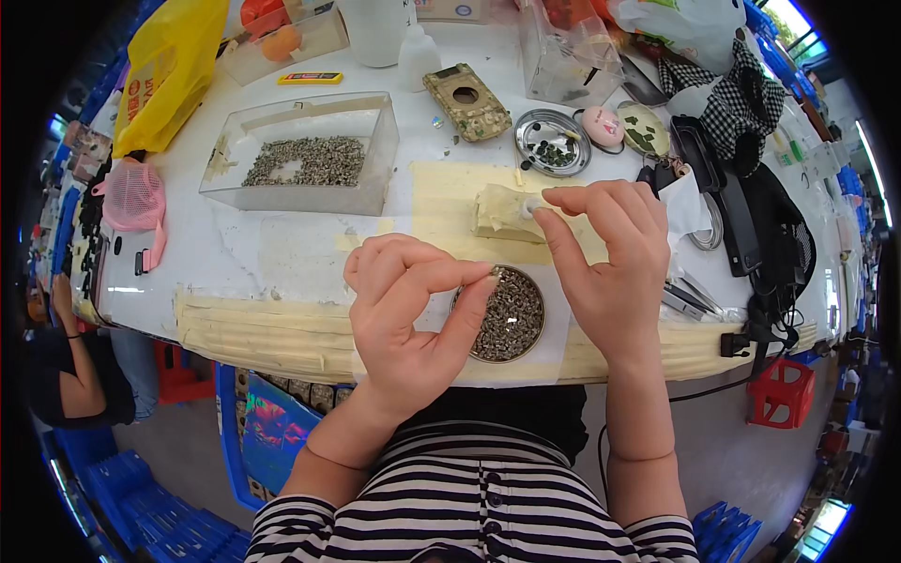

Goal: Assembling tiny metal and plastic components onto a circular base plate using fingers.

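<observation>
Pinching hands, taped table, red stool

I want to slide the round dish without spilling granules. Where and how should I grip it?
Probably the round dish's rim at its right, coming from the right: the curved edge is exposed there, while the left hand overlaps its left edge. Keep it level; the top is open.

Yours: 1 L hand, 1 R hand, i.e. 2 tot. About you: 1 rd. grit dish, 1 taped block, 1 camo-patt. case, 1 metal dish, 1 pink ovoid, 1 yel. bag, 1 pink mesh pouch, approx. 3 clear plastic boxes, 2 red stools.
</observation>
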The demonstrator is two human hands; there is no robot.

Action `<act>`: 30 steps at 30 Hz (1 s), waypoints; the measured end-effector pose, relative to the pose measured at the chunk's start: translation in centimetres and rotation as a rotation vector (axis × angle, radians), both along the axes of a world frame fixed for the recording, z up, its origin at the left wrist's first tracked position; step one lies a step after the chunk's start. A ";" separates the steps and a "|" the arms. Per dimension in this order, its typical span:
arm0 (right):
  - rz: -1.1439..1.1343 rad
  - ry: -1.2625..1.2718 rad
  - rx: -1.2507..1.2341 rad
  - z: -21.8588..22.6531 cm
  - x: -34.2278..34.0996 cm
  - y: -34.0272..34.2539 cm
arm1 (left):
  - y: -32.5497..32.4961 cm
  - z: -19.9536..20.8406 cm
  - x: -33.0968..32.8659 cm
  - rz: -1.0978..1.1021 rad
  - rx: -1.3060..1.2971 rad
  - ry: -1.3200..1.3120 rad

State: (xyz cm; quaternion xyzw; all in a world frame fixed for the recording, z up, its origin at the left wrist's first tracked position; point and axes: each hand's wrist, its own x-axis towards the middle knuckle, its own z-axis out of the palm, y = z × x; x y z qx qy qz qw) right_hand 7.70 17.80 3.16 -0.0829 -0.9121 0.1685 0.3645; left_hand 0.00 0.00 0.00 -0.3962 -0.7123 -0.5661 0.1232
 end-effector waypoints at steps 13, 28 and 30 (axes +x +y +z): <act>0.209 0.275 -0.579 -1.0 1.4 -2.3 | -0.5 -0.3 -0.2 0.014 -0.017 0.027; 0.166 0.224 -0.626 -1.6 1.3 -2.8 | -0.4 -0.2 0.0 0.017 -0.039 0.041; 0.162 0.226 -0.614 -1.6 1.3 -2.9 | -0.4 -0.2 0.1 0.019 -0.038 0.040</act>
